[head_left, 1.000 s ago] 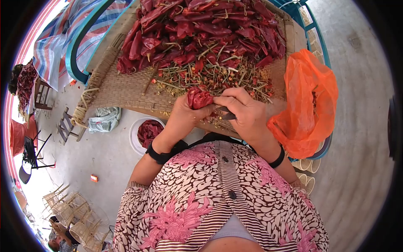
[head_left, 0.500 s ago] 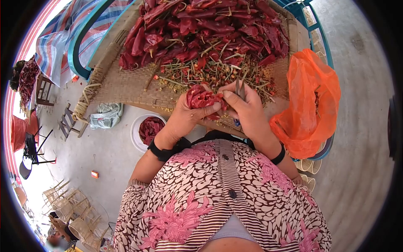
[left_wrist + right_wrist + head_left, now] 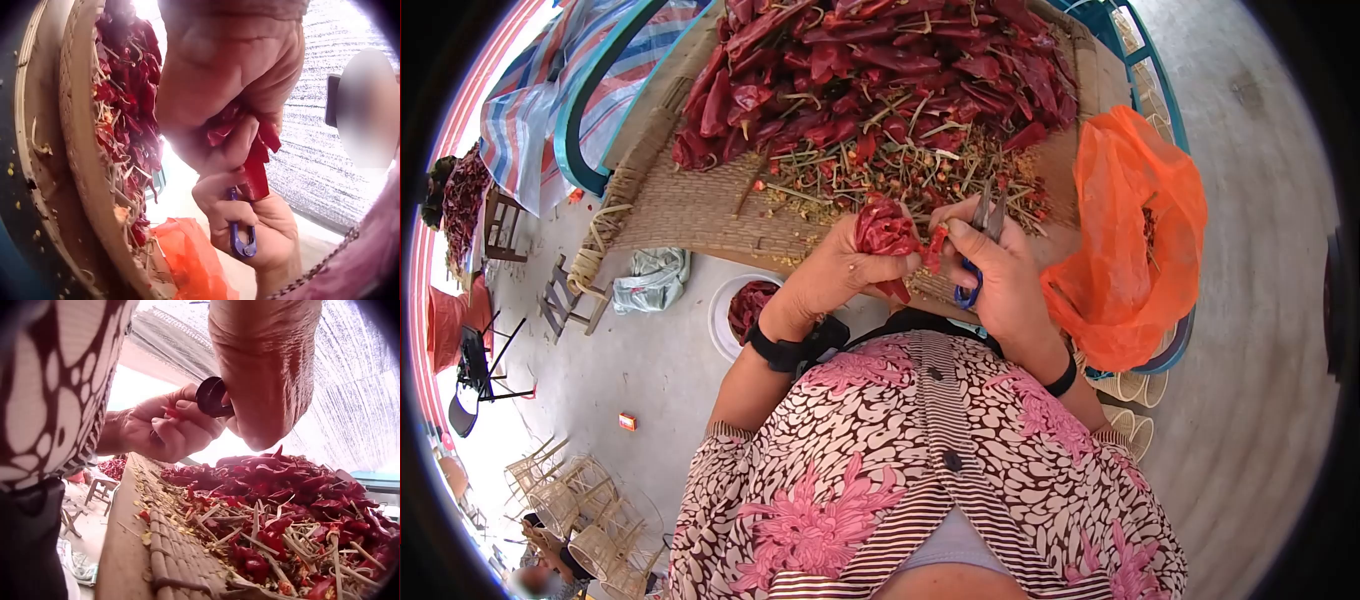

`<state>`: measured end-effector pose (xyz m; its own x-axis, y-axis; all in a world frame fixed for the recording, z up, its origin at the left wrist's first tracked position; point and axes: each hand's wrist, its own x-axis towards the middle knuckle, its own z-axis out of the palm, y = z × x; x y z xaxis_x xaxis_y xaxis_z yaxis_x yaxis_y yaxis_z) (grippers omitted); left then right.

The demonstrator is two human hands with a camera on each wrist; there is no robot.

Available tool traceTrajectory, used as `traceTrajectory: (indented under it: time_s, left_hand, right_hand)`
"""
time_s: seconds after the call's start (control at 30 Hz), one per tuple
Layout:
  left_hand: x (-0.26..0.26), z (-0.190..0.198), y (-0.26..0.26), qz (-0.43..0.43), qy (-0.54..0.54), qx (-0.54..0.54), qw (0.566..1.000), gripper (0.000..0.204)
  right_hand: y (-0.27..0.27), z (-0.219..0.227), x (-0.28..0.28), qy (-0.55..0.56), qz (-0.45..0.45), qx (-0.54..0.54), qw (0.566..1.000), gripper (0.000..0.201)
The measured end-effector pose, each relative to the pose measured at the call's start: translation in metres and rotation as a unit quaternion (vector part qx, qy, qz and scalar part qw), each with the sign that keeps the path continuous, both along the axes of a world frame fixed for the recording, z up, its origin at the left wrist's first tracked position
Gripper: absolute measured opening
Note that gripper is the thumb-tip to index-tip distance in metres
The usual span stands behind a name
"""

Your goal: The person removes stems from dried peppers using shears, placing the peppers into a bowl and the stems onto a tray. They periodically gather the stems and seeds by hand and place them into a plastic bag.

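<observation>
My left hand (image 3: 832,272) grips a bunch of dried red chili peppers (image 3: 885,230) over the near edge of the woven mat. Close beside it, my right hand (image 3: 1005,268) holds small scissors, their blades (image 3: 990,212) pointing away from the body and a blue handle (image 3: 967,286) below the fingers. Its thumb and finger are at a red chili piece (image 3: 935,246) between the hands. In the left wrist view the blue scissors handle (image 3: 242,240) lies across the right palm, and a chili (image 3: 255,172) hangs from the left hand.
A large heap of dried chilies (image 3: 880,70) covers the far part of the woven mat (image 3: 690,205), with cut stems and seeds (image 3: 870,180) in front. An orange plastic bag (image 3: 1135,250) hangs at the right. Below left stands a white bucket (image 3: 720,318) with chilies inside.
The right hand has turned so the scissors blades, earlier pointing across toward the body, now point away. Its thumb and finger have come to a chili piece by the left hand's bunch, then drawn slightly right.
</observation>
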<state>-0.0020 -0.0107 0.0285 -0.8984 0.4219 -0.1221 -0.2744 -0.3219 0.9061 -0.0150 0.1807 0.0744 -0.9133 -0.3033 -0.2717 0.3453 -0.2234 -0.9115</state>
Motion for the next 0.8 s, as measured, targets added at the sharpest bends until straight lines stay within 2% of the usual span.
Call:
traceTrajectory:
  time_s: [0.07, 0.17, 0.2, 0.27, 0.37, 0.47, 0.5, 0.57, 0.67, 0.7, 0.73, 0.77, 0.8]
  left_hand:
    - [-0.001, 0.002, 0.007, 0.019, -0.028, 0.05, 0.998, 0.022]
    - [-0.002, 0.008, 0.018, 0.07, -0.037, 0.064, 0.995, 0.02]
    - [-0.002, 0.01, 0.02, 0.091, -0.036, 0.059, 0.993, 0.019]
    - [-0.002, 0.007, 0.02, 0.08, -0.05, 0.04, 0.995, 0.017]
    - [-0.001, 0.008, 0.021, 0.091, -0.041, 0.005, 0.995, 0.015]
    - [0.003, 0.003, 0.034, 0.157, 0.047, 0.012, 0.986, 0.014]
    - [0.004, 0.003, 0.038, 0.185, 0.087, 0.022, 0.979, 0.014]
    - [0.001, 0.011, 0.029, 0.106, 0.02, 0.099, 0.989, 0.016]
    - [0.0, 0.007, 0.009, 0.0, -0.031, 0.222, 0.975, 0.019]
    - [0.001, 0.005, 0.004, -0.031, -0.041, 0.263, 0.963, 0.021]
    - [0.005, 0.009, 0.001, -0.011, -0.029, 0.222, 0.975, 0.023]
    - [0.007, 0.008, 0.0, 0.018, -0.032, 0.207, 0.978, 0.021]
    - [0.011, 0.006, -0.001, 0.048, -0.038, 0.192, 0.979, 0.019]
  right_hand:
    - [0.002, 0.001, 0.0, -0.045, -0.015, -0.042, 0.998, 0.015]
    - [0.007, 0.007, -0.004, 0.063, 0.007, 0.094, 0.994, 0.014]
    - [0.005, 0.005, -0.004, 0.124, 0.002, 0.11, 0.986, 0.014]
    - [-0.002, 0.0, -0.001, 0.243, -0.008, 0.14, 0.96, 0.013]
    - [0.001, 0.005, 0.002, 0.155, 0.03, 0.09, 0.983, 0.012]
    - [0.002, -0.002, 0.003, 0.165, 0.012, 0.124, 0.978, 0.011]
    - [0.003, -0.001, 0.004, 0.098, 0.023, 0.061, 0.993, 0.01]
    - [0.009, 0.002, 0.005, -0.034, 0.039, -0.062, 0.997, 0.01]
    - [0.028, 0.01, -0.007, -0.138, 0.037, -0.246, 0.959, 0.009]
    - [0.037, 0.017, -0.006, -0.073, 0.041, -0.196, 0.977, 0.008]
    - [0.045, 0.03, -0.004, -0.009, 0.046, -0.144, 0.988, 0.007]
    - [0.049, 0.048, 0.003, 0.101, -0.05, -0.023, 0.993, 0.006]
    - [0.052, 0.065, 0.008, 0.205, -0.145, 0.1, 0.963, 0.006]
